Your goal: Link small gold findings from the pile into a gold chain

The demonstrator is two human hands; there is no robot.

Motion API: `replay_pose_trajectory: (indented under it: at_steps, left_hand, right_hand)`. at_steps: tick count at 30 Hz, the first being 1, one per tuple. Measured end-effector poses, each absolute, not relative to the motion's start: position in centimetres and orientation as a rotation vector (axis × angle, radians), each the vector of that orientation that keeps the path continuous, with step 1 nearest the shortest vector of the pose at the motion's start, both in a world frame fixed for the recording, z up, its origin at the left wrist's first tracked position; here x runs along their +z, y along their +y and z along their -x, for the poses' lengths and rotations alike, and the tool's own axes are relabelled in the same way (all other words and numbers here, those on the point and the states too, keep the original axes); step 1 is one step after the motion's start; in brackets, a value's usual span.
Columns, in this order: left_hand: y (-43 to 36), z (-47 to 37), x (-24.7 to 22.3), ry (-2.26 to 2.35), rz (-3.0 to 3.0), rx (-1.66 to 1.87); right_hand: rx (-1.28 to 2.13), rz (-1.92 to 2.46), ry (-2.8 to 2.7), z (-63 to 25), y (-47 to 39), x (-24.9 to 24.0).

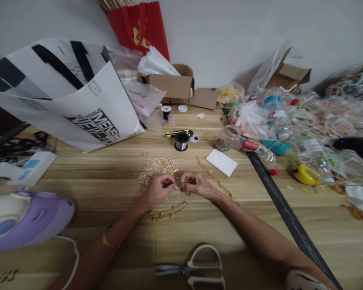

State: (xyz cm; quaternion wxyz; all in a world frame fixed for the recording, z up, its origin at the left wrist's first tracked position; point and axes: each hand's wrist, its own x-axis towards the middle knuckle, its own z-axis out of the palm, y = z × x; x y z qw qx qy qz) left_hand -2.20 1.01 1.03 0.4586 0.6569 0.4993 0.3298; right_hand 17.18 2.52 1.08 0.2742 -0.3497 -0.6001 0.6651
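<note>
My left hand [159,188] is pinched closed at the lower right edge of a pile of gold and clear beaded pieces [159,167]. Just to its right, my right hand [195,184] is also pinched, its fingertips facing the left ones across a small gap. What either pinch holds is too small to make out. Small beads hang or lie below the fingertips. A gold beaded chain [166,213] lies nearer me, below my left hand. Another gold chain [219,183] stretches diagonally past my right wrist.
Scissors [189,270] lie at the front. Beyond the pile are a wire spool [181,141], a yellow cutter [177,133] and a white card [222,162]. A purple appliance [33,219] and white bag [87,108] stand left; plastic bottles [308,149] clutter the right.
</note>
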Motion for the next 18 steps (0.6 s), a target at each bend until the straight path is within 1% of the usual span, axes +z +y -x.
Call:
replay_pose_trajectory:
  at_steps: [18]
  left_hand:
    - [1.05, 2.17, 1.16, 1.24, -1.624, 0.805]
  right_hand:
    - [1.799, 0.909, -1.619, -17.17, 2.64, 0.87]
